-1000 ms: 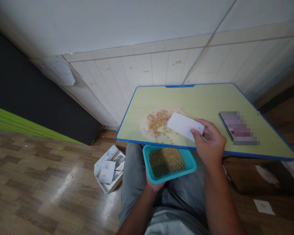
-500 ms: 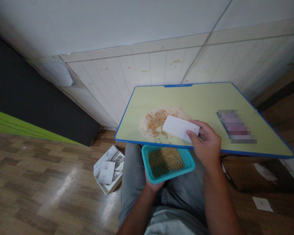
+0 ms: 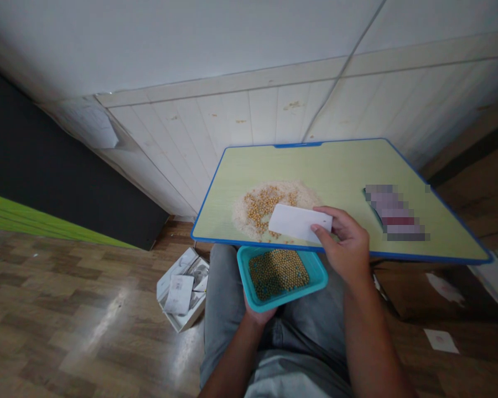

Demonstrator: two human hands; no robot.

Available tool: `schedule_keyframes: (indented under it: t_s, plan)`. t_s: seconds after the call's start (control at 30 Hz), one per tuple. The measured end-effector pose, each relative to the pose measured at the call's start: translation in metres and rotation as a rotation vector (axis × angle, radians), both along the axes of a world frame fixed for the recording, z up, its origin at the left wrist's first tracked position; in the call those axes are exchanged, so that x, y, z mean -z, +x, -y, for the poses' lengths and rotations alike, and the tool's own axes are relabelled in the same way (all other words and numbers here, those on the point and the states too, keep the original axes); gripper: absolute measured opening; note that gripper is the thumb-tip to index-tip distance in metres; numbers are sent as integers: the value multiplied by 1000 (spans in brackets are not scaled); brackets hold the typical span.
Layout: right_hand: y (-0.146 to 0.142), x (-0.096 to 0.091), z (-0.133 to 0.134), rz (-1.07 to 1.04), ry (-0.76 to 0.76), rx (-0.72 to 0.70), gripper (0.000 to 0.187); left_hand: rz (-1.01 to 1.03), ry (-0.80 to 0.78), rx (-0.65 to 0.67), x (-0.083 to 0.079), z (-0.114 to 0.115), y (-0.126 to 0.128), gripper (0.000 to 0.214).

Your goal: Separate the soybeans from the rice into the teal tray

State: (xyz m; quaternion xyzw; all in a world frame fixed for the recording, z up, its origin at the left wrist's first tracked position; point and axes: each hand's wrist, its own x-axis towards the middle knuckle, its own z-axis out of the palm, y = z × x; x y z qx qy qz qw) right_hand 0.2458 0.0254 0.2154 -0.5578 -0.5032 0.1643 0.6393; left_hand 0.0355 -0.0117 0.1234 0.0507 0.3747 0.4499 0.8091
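Observation:
My right hand point(image 3: 348, 243) pinches one end of a flat white scraper point(image 3: 296, 221) with a small hole in it. The scraper is tilted over the near side of a pile of pale rice-like grains point(image 3: 301, 192), across which round yellow beans point(image 3: 259, 204) are scattered. A few beans lie close to the table's front edge. Under that edge, above my lap, my left hand point(image 3: 259, 314) holds a turquoise plastic basket point(image 3: 290, 300) from below, with most of its fingers hidden. More yellow beans point(image 3: 288, 271) cover the basket's bottom, partly in shadow.
The folding table point(image 3: 336, 166) has a blue rim and stands near a white panelled wall point(image 3: 232, 116). A pixelated flat object point(image 3: 396, 213) lies on its right side. An open white box point(image 3: 182, 296) sits on the floor at left, a cardboard box point(image 3: 415, 296) under the table at right.
My right hand has drawn the scraper slightly toward me, lower and nearer the table's front edge. The basket stays in my left hand beneath the edge. The view has shifted slightly.

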Motion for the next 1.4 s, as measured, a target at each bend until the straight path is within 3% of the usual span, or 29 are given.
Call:
schedule_keyframes:
  t_s: [0.3,0.73,1.07,1.4]
  plan:
    - [0,1,1,-13,1,-67,25,55,-30,29,0,-3,1,47]
    - [1,0,2,-14,-4,-117,23,26,-34,40,6,-2,-1,36]
    - [-4,0,4,-38,11,-79,24,82,2,59,26,-2,-4,42]
    - [-9,2,3,18,10,-33,25,27,-12,38,9,-2,-3,37]
